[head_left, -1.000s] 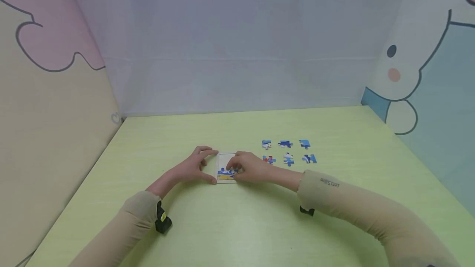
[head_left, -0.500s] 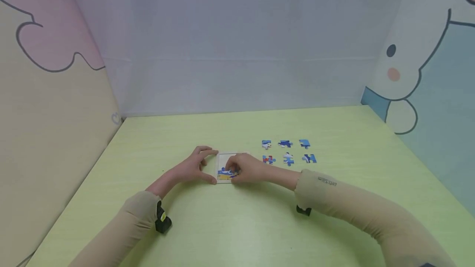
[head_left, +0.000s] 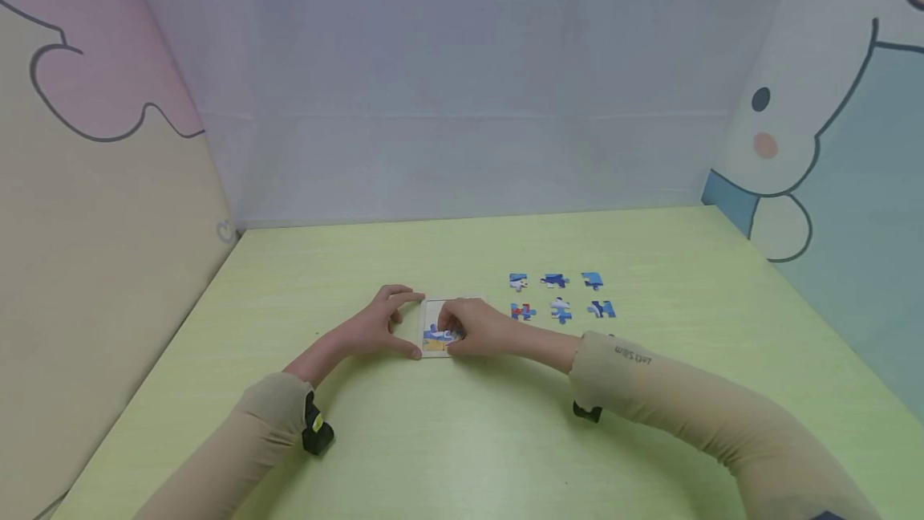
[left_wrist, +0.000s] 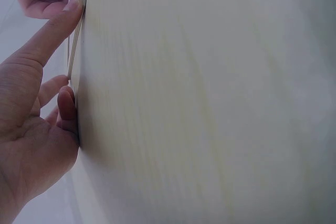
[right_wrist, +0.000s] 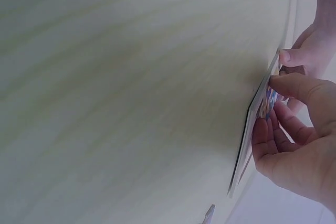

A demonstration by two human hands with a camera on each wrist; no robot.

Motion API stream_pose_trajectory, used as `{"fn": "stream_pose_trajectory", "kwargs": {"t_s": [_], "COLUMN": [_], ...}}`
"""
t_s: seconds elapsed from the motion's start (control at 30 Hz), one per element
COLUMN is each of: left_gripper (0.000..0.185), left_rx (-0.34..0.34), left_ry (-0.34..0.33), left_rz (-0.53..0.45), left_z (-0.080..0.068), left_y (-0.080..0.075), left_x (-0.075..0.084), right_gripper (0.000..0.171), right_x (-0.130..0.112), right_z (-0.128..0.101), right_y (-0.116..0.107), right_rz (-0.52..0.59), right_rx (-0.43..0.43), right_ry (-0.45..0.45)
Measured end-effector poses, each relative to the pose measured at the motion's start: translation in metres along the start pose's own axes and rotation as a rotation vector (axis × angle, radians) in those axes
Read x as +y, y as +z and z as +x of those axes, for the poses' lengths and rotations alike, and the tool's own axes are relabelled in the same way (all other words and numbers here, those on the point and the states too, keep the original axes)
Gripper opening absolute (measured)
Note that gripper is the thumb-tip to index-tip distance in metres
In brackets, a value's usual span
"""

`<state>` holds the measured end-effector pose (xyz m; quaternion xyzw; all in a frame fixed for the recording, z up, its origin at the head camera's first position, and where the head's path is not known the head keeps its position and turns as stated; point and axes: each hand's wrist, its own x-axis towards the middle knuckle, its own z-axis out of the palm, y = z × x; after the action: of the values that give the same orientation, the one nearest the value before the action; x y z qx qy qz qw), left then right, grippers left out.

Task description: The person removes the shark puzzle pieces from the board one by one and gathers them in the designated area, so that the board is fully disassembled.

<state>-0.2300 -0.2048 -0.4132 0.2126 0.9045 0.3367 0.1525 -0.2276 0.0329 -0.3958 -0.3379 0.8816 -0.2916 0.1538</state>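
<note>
A small white jigsaw tray lies flat on the table, with blue and yellow puzzle pieces along its near side. My left hand holds the tray's left side, thumb at the near corner and index finger at the far one. Over the tray's right half, my right hand pinches a colourful puzzle piece between thumb and fingertips, low against the tray. The fingers cover most of that piece, and the hand hides the tray's right part.
Several loose puzzle pieces lie in two rows to the right of the tray, beyond my right forearm. The pale yellow-green table meets a plain white back wall and cartoon-printed side panels.
My right hand has shifted slightly left over the tray, its thumb and fingers drawn in around the piece. The left hand and the loose pieces have stayed put.
</note>
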Motion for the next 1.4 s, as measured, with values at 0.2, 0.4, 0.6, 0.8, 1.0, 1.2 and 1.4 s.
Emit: {"fn": "stream_pose_trajectory", "kwargs": {"t_s": [0.2, 0.4, 0.6, 0.8, 1.0, 1.2, 1.4], "left_gripper": [0.093, 0.093, 0.092, 0.092, 0.092, 0.093, 0.093], "left_rx": [-0.004, 0.000, 0.001, -0.002, 0.003, 0.004, 0.008], "left_ry": [0.003, 0.013, 0.006, 0.003, 0.004, -0.004, -0.012], "left_rz": [-0.002, -0.002, 0.005, 0.005, 0.004, 0.012, 0.005], "left_z": [0.001, 0.000, 0.000, -0.001, 0.000, -0.001, 0.000], "left_y": [0.000, 0.000, 0.000, 0.000, 0.000, 0.000, 0.001], "left_x": [-0.001, 0.000, 0.001, 0.002, 0.002, 0.003, 0.001], "right_gripper": [0.026, 0.030, 0.034, 0.035, 0.034, 0.039, 0.043], "right_x": [0.002, 0.005, 0.006, 0.007, 0.007, 0.008, 0.005], "right_z": [-0.002, -0.002, 0.001, 0.002, -0.001, -0.001, -0.002], "right_y": [-0.003, -0.010, -0.014, -0.016, -0.017, -0.019, -0.022], "right_rz": [-0.059, -0.129, -0.176, -0.186, -0.213, -0.249, -0.294], "right_rx": [-0.004, -0.067, -0.147, -0.164, -0.150, -0.175, -0.201], "right_ry": [-0.060, -0.134, -0.210, -0.221, -0.223, -0.200, -0.182]}}
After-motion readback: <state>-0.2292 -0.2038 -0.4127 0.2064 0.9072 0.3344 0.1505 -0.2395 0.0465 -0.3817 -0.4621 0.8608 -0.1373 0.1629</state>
